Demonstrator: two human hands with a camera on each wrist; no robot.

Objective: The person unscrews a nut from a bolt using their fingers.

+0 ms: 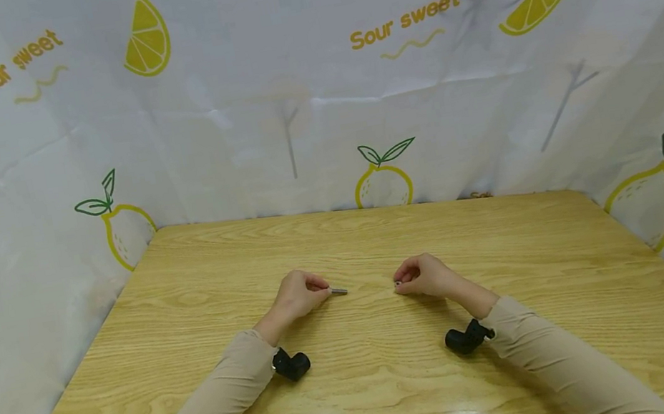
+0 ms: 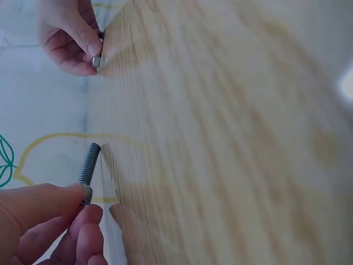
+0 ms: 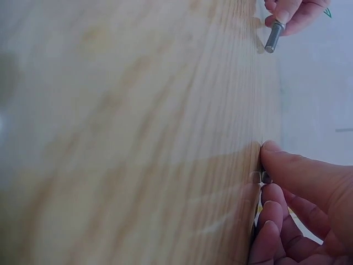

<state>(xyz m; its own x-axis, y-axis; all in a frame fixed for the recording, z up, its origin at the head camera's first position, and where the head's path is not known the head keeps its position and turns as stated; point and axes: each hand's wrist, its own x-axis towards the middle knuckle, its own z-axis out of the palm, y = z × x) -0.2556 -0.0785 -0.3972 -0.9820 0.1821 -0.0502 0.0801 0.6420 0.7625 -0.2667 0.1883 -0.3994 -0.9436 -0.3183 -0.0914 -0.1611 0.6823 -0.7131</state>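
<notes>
Between thumb and fingers, my left hand (image 1: 295, 297) pinches a metal bolt (image 1: 339, 291) by its head. The threaded shank (image 2: 90, 164) sticks out toward the right hand, close over the tabletop. My right hand (image 1: 433, 276) holds a small metal nut (image 1: 398, 284) at its fingertips, low at the table surface. In the right wrist view the nut (image 3: 266, 178) is mostly covered by thumb and fingers. A gap separates the bolt's free end from the nut, and the two hands face each other near the middle of the table.
The wood-grain table (image 1: 374, 388) spreads under both hands. A white curtain (image 1: 246, 155) printed with lemons hangs along its back and sides. Black wrist cameras (image 1: 292, 364) sit below each sleeve cuff. A small brown object (image 1: 480, 195) lies at the back edge.
</notes>
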